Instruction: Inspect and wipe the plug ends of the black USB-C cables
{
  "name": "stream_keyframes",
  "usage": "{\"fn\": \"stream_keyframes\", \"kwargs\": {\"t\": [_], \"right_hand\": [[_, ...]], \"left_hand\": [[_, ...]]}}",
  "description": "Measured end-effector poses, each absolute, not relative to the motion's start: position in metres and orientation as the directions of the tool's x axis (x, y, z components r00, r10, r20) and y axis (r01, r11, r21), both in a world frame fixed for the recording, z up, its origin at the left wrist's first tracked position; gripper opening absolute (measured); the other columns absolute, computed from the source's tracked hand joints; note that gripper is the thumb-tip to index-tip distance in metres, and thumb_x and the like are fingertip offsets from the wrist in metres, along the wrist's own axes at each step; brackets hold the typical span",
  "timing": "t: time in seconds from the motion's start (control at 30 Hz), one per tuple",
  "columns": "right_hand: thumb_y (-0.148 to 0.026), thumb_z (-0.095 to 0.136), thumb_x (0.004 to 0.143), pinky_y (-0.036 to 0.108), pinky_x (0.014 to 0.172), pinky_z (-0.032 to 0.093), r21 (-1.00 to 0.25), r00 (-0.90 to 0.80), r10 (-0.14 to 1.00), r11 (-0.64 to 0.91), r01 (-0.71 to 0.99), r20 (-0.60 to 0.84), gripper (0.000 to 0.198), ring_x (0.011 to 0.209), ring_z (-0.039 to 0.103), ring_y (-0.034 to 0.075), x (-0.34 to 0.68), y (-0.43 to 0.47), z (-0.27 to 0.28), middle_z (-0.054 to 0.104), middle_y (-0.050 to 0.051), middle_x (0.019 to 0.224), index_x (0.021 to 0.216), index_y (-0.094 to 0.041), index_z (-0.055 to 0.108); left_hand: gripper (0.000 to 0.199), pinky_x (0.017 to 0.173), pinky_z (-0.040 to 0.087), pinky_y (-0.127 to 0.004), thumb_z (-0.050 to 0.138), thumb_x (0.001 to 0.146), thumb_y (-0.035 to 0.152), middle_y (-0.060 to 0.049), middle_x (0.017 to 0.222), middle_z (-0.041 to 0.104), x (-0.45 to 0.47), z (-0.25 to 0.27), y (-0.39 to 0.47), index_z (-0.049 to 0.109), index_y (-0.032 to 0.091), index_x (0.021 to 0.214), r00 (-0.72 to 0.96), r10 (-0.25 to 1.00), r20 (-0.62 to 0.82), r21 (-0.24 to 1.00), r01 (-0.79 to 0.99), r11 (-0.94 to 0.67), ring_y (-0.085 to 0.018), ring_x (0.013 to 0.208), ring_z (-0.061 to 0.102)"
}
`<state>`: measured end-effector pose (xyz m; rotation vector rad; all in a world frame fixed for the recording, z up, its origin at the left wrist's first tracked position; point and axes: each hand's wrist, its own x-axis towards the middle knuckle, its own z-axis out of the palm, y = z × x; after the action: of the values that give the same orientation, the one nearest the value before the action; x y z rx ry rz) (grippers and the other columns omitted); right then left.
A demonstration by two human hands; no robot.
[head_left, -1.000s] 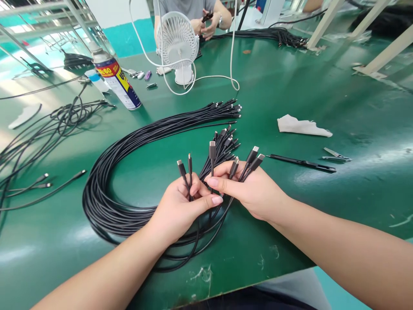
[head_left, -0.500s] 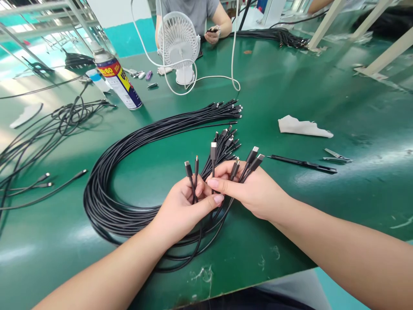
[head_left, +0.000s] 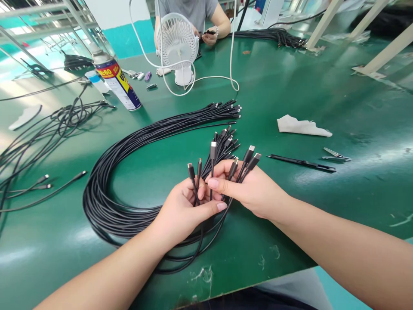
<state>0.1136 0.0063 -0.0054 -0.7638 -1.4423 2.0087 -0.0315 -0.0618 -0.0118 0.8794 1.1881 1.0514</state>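
Two black cable ends stand up from my left hand, which is closed around them below the plugs. My right hand pinches one upright USB cable between thumb and finger, its metal plug pointing up. Three more cable ends stick out between the right hand's fingers. Both hands nearly touch, the left thumb reaching under the right one. Behind them lies a big curved bundle of black cables, with its two groups of plug ends facing right. Parts of the held cables are hidden by my fingers.
Tweezers, a small metal clip and a white scrap lie on the green table at right. A spray can and a white fan stand behind. Loose cables lie left. A co-worker sits opposite.
The two cable ends in my left hand have shifted slightly right and down and tilt differently. My left thumb has slid a little right. The right hand keeps its pinch.
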Motion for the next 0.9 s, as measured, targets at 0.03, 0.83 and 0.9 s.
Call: {"fn": "stream_keyframes", "kwargs": {"t": [0.03,0.83,0.9], "right_hand": [[-0.034,0.074,0.078,0.028,0.062,0.052,-0.955,-0.689,0.714,-0.274,-0.116,-0.121,0.020,0.061,0.061,0.012,0.1134,0.0065,-0.0058,0.071,0.003,0.074,0.076,-0.018,0.062],[-0.037,0.089,0.060,0.029,0.070,0.052,-0.931,-0.614,0.765,-0.341,-0.128,-0.196,0.030,0.067,0.063,0.015,0.1149,0.0094,-0.0049,0.068,0.000,0.065,0.058,-0.018,0.066],[-0.038,0.088,0.062,0.029,0.070,0.052,-0.931,-0.629,0.753,-0.343,-0.124,-0.194,0.031,0.067,0.062,0.015,0.1158,0.0101,-0.0047,0.067,0.000,0.065,0.059,-0.018,0.065]], "left_hand": [[0.036,0.068,0.048,-0.022,0.080,0.068,0.013,0.004,0.070,0.059,-0.0317,-0.0126,-0.0619,0.044,0.018,0.066,0.033,0.958,-0.286,0.939,-0.188,0.287,-0.009,0.069,0.056],[0.041,0.060,0.048,-0.017,0.079,0.065,0.005,0.007,0.063,0.060,-0.0299,-0.0069,-0.0610,0.040,0.019,0.063,-0.104,0.966,-0.237,0.941,-0.273,0.202,-0.006,0.059,0.054],[0.042,0.059,0.048,-0.019,0.080,0.063,0.006,0.006,0.064,0.062,-0.0293,-0.0058,-0.0605,0.041,0.019,0.062,-0.104,0.963,-0.250,0.938,-0.272,0.214,-0.006,0.059,0.054]]}}
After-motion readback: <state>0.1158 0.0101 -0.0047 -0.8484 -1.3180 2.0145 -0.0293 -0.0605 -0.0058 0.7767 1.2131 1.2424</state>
